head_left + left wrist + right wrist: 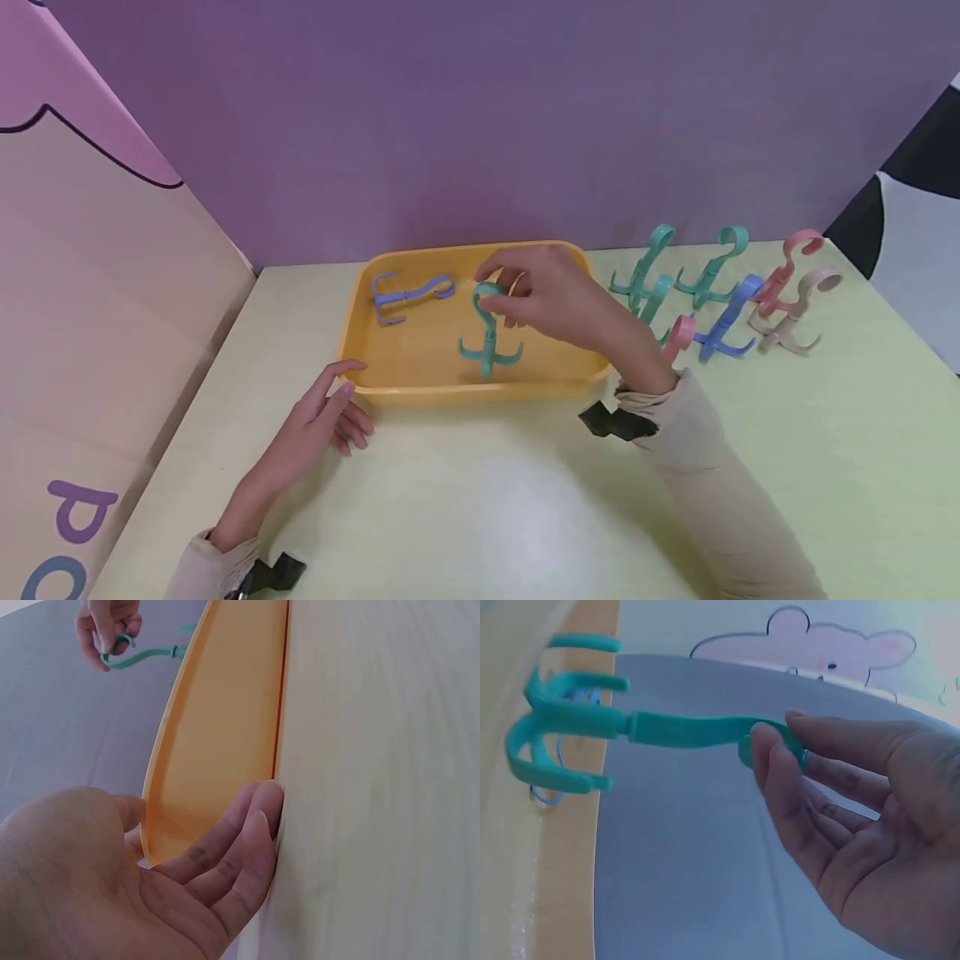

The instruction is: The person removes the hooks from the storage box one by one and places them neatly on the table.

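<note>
My right hand (557,293) pinches the curved top of a green pronged hanging hook (490,340) between thumb and fingers. The hook hangs upright with its prongs down, over the front part of a yellow tray (420,358). In the right wrist view, several upturned prongs show at the far end of the green hook (581,720). At the tray's front left corner, my left hand (311,425) holds the rim, with a finger over the edge and other fingers against the outer wall (217,712). A blue hook (408,293) lies inside the tray at the back left.
Right of the tray, several hooks stand on the pale table (480,500), among them a green hook (712,267), a red hook (783,271), a blue hook (727,321) and a beige hook (797,317). A purple panel (487,125) rises behind; a printed panel (90,317) borders the left.
</note>
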`<state>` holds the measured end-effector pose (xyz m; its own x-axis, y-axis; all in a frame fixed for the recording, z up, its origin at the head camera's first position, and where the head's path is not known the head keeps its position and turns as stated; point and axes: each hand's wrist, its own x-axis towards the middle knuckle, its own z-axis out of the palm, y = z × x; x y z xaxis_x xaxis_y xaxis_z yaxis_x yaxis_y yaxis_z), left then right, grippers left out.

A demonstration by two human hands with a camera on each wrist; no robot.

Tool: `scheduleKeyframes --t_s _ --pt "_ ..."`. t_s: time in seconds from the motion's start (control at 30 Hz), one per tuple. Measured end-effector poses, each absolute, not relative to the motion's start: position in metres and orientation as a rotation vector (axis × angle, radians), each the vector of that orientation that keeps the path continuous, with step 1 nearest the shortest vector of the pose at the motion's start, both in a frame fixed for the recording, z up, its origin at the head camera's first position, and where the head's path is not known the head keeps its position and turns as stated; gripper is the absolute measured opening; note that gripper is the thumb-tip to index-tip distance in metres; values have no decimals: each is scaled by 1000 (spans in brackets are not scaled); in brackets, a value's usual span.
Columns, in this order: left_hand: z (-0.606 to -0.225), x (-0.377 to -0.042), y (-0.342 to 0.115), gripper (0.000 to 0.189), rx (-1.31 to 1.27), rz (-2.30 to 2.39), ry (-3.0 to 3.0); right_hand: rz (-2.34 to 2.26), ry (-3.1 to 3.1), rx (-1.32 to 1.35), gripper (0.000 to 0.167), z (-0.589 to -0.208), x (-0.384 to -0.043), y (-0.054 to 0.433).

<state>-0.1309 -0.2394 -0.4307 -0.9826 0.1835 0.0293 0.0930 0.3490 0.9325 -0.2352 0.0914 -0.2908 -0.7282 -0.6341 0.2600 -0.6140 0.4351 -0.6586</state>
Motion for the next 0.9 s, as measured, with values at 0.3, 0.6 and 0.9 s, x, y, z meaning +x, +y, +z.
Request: scheduleKeyframes --t_s 0.3,0.6,0.9 --pt "-425 -132 -240 42 278 1725 2508 -1228 2597 -1391 44 -301 -209 109" --pt "-430 -132 -241 42 283 1734 2501 -1409 2852 -1489 57 -304 -188 132" --pt "-433 -132 -242 42 279 1750 2491 -1457 2918 -1603 53 -293 -171 158"
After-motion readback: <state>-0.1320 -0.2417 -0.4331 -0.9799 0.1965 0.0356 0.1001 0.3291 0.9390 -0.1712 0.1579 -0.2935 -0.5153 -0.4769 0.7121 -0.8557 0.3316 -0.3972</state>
